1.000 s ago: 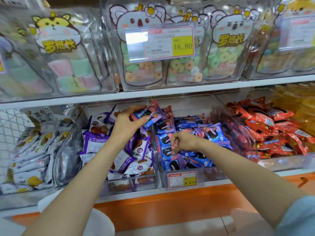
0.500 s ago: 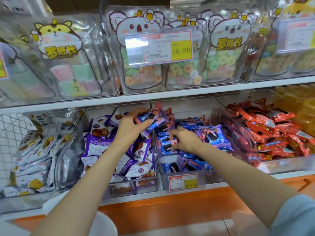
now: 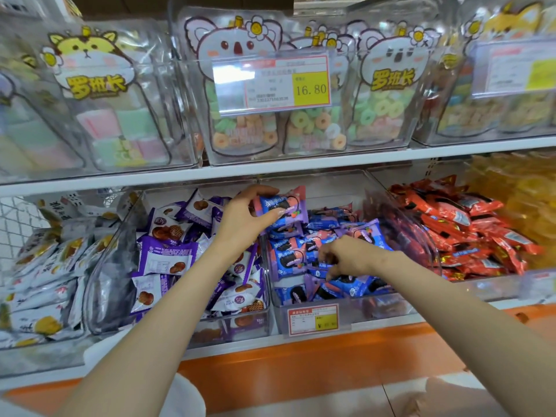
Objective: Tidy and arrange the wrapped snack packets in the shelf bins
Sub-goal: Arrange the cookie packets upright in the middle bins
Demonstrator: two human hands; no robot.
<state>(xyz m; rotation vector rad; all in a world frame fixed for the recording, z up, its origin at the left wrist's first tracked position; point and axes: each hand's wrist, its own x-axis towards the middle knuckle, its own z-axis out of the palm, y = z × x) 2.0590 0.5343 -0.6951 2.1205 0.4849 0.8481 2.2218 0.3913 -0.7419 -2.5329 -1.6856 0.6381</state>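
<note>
My left hand (image 3: 240, 221) grips a stack of blue-and-pink cookie packets (image 3: 282, 207), lifted above the wall between two clear bins. My right hand (image 3: 349, 255) reaches down into the middle bin (image 3: 355, 311), fingers curled among the blue cookie packets (image 3: 288, 257) lying there; whether it pinches one is hidden. The bin to the left (image 3: 240, 326) is full of purple-and-white packets (image 3: 165, 257).
Red packets (image 3: 469, 224) fill the bin on the right, white-and-yellow packets (image 3: 39, 266) the bin on the far left. Clear tubs of ring candy (image 3: 301, 127) and marshmallows stand on the upper shelf. A price tag (image 3: 313, 319) hangs on the middle bin's front. An orange ledge runs below.
My left hand has carried its packets a little to the right, over the middle bin's edge. My right hand has moved right and lower among the blue packets.
</note>
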